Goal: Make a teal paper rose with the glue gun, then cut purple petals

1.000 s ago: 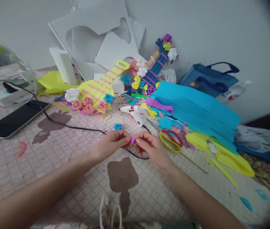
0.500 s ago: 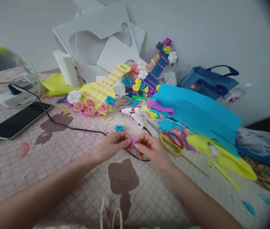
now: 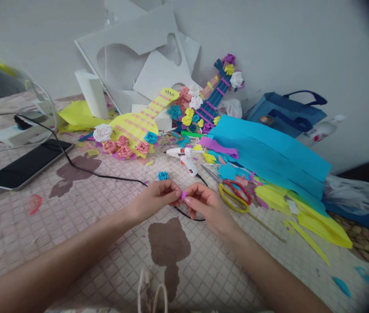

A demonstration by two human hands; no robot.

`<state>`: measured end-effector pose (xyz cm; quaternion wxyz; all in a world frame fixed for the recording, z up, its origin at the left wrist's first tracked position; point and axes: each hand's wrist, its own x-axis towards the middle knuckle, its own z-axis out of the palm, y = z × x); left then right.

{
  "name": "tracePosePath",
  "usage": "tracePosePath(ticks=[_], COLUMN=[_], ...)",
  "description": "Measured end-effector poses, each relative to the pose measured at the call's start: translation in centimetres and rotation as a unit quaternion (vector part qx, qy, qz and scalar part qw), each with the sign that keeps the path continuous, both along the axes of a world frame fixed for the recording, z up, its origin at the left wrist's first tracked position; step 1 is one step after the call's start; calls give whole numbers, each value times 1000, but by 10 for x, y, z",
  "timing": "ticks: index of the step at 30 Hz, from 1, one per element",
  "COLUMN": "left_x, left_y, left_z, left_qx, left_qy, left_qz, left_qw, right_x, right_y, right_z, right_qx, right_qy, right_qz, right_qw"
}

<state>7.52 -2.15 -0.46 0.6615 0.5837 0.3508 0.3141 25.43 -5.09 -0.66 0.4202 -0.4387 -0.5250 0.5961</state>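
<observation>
A small piece of purple paper (image 3: 183, 195) is pinched between my two hands, low over the middle of the table. My left hand (image 3: 161, 194) grips its left side between thumb and fingers. On its right side, the thumb and fingers of my right hand (image 3: 205, 202) are closed on it too. Just beyond my left hand lies a blue paper flower (image 3: 163, 175). A white glue gun (image 3: 184, 158) rests behind my hands, its black cord (image 3: 106, 175) passing beneath them. Scissors (image 3: 234, 195) with yellow and red handles lie right of my right hand.
A yellow paper guitar (image 3: 135, 124) with flowers and a blue one (image 3: 215, 98) stand at the back. Blue paper sheets (image 3: 269, 152) and yellow strips (image 3: 308, 217) cover the right. A tablet (image 3: 28, 165) and a power strip (image 3: 24, 128) lie left.
The whole view has shifted very slightly. Both hands keep the same pinch on the purple paper piece, with no other visible movement.
</observation>
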Motion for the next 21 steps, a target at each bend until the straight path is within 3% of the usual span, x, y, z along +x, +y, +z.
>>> tracePosePath(ticks=[14,18,21], left_x=[2,6,7], left_y=[-1,-7,-13], left_z=[-8,-8,-5], left_qx=[44,131,196], left_qy=[3,58,113], left_qz=[5,65,75], left_qw=[999,988,971], right_x=[0,-2,-6], right_y=[0,-1,-3], right_z=[1,4,5], right_qx=[12,38,72], right_qy=[-51,-81,-119], right_qz=[-26,-67,-86], right_qw=[998,994,986])
